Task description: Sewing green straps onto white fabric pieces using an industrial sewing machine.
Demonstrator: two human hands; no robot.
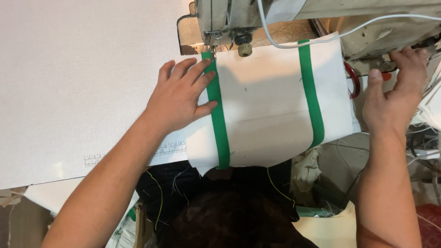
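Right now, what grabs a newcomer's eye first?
The white fabric piece with two green straps at centre, lying under the grey sewing machine head at top. The left hand lies flat on the left green strap, fingers near the needle; the right hand reaches to the machine's right end.

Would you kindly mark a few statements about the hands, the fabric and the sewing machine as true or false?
1. The left hand lies flat on the white fabric. True.
2. The fabric carries two red stripes. False: the stripes are green.
3. The right hand rests on the fabric. False: it is off the fabric, at the sewing machine's right side.
4. The left stripe runs up under the needle area. True.
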